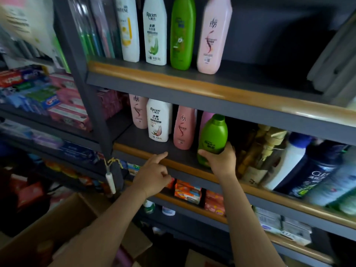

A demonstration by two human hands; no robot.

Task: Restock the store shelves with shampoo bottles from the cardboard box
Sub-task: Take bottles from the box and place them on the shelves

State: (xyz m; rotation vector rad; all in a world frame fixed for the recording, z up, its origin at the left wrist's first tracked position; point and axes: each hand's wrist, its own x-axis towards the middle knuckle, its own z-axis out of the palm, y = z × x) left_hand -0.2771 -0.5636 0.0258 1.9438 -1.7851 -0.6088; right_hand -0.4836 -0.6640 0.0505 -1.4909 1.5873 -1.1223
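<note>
While my right hand [219,160] wraps its grip round the lower part of a green shampoo bottle [212,138], that bottle stands upright on the middle shelf [146,138], just behind the wooden front edge [188,167]. My thumb lies across its front and the fingers curl round its right side. Just to the left of it stands a pink bottle [184,128], with a lilac one [206,117] partly hidden behind the green bottle. Further left are a white bottle [159,120] and another pink bottle [137,111] set further back.

My left hand [154,176] holds nothing; its first finger is stretched out and the tip touches the wooden edge, while the other fingers are loosely curled under.

On the shelf above, four bottles stand in a row: a white one with yellow print [128,28], a white one with green print [155,31], a green one [182,33] and a pale pink one [213,37]. To the right of my right hand are amber pump bottles [264,149] and dark blue bottles [312,168], blurred. The cardboard box [63,224] sits low at the left, below my left forearm; I cannot tell what lies in it.
</note>
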